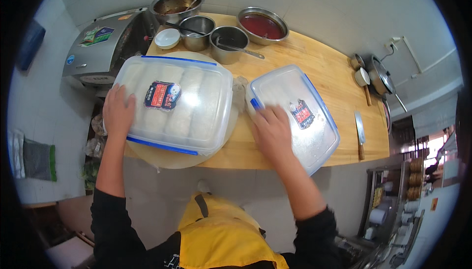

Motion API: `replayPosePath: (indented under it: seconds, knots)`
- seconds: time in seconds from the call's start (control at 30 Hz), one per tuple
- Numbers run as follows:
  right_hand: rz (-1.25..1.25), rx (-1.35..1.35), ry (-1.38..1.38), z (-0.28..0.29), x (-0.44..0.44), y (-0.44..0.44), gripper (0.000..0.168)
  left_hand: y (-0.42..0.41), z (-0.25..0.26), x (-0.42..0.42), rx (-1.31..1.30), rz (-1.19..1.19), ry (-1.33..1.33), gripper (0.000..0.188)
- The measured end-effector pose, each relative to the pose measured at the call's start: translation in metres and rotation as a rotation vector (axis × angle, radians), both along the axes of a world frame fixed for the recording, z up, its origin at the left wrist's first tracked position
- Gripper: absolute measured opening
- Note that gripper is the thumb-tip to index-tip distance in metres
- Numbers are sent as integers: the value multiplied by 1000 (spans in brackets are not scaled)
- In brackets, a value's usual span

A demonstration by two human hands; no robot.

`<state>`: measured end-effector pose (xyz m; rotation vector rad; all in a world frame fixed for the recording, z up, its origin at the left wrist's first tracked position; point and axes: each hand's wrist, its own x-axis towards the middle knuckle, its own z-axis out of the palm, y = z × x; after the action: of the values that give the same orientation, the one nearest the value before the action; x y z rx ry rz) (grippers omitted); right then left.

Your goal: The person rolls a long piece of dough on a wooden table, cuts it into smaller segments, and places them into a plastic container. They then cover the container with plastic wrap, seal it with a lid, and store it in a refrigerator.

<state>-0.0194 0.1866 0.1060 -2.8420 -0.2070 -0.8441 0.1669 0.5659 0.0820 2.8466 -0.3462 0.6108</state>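
Note:
A large clear plastic storage box (pixel 206 121) with a translucent lid and blue clips holds several pale, rounded pieces that look like dough. My left hand (pixel 118 108) lies over its left edge, thumb and fingers spread on the lid. To the right is a second lidded plastic box (pixel 317 136), set at an angle, its near corner past the table edge. My right hand (pixel 272 129) touches this box's left side with bent fingers, beside a blue clip (pixel 255 104). The hand hides part of that side, so a firm grip cannot be confirmed. Both lids bear printed labels.
Behind the boxes stand a bowl of red liquid (pixel 263 25), steel pots (pixel 225 53) with utensils and a white bowl (pixel 167 38). A cleaver (pixel 359 132) lies on the wooden table (pixel 306 57) at right. A round board (pixel 173 160) sits under the left box; a metal machine (pixel 96 48) stands left.

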Motion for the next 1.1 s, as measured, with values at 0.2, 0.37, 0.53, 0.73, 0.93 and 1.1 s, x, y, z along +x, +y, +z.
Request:
replayPosePath:
  seconds: [0.2, 0.37, 0.53, 0.73, 0.93, 1.1]
  knots:
    - [-111, -578, 428, -48, 140, -34, 28, -4, -6, 5, -41, -14, 25, 39]
    - [-185, -579, 1069, -26, 179, 0, 31, 0, 5, -2, -36, 28, 2, 38]
    - [-303, 32, 748, -21, 190, -18, 35, -3, 4, -1, -68, 36, 34, 37]
    - [-121, 1138, 42, 51, 153, -88, 35, 1, -3, 4, -160, -10, -37, 33]
    - [53, 1176, -276, 117, -14, -46, 35, -13, -3, -38, -887, -214, -75, 32]
    - [-140, 914, -115, 69, -138, 7, 31, -167, 14, -208, -1669, -1031, 828, 54]
